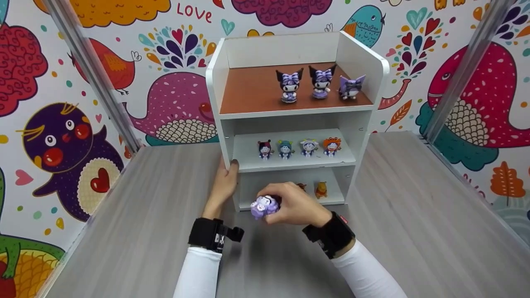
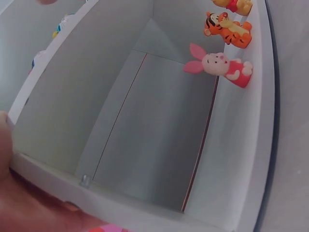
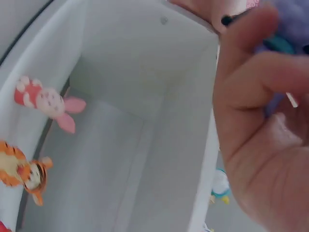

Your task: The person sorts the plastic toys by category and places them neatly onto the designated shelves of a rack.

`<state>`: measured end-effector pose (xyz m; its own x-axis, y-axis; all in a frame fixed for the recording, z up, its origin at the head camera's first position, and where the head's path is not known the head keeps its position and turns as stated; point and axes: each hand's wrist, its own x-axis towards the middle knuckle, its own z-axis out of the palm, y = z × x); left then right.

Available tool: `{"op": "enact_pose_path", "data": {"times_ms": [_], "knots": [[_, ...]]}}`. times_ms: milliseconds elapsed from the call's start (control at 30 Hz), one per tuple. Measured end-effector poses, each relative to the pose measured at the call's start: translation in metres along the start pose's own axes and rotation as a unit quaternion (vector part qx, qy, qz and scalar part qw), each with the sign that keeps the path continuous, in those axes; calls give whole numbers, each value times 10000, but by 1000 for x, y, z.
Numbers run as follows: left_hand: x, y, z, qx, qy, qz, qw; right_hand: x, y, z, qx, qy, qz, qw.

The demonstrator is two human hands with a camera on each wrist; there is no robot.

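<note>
A white three-level toy shelf (image 1: 296,166) stands on the grey surface. My left hand (image 1: 223,182) grips its left side panel, with the thumb on the front edge. In front of the bottom level, my right hand (image 1: 296,205) holds a purple figurine (image 1: 263,206) tilted toward the camera; the fingers cover part of it. The bottom level bears a pink piglet figurine (image 2: 224,66), an orange tiger figurine (image 2: 231,30) and a yellow bear figurine (image 1: 321,189) in a red top. In the head view my right hand hides the piglet and most of the tiger.
On the brown top level stand a purple-bowed figurine (image 1: 289,86), a similar one (image 1: 321,82) and a purple-eared figurine (image 1: 351,87) toward the right. The middle level carries a row of several small figurines (image 1: 308,147). Patterned walls (image 1: 174,107) and metal posts (image 1: 93,78) enclose the surface.
</note>
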<state>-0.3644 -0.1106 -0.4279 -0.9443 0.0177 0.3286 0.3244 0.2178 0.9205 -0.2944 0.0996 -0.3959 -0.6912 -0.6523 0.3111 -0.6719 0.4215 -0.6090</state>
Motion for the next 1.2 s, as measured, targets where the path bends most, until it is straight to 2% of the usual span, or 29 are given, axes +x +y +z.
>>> {"op": "enact_pose_path", "data": {"times_ms": [167,300,567,767,900,1067,1200], "knots": [[-1,-1,0,74,17,-70,9999,1,2,-1,310,-169,-50,9994],[0,1,-1,87,19,-165,9998,0,-2,-4,371,-118,96,9992],[1,-1,0,-28,22,-57,10000,-4,-7,-7,507,-74,348,9981],[1,-1,1,-60,1,-143,9999,-6,-8,-11,637,182,577,9961],[1,0,1,-82,-6,-85,9999,-7,-10,-14,728,305,709,9944],[-1,1,-1,-15,-11,-28,10000,-6,-10,-16,882,291,855,9920],[-1,0,0,-6,-8,-7,10000,-7,-10,-18,936,203,807,9921]]}}
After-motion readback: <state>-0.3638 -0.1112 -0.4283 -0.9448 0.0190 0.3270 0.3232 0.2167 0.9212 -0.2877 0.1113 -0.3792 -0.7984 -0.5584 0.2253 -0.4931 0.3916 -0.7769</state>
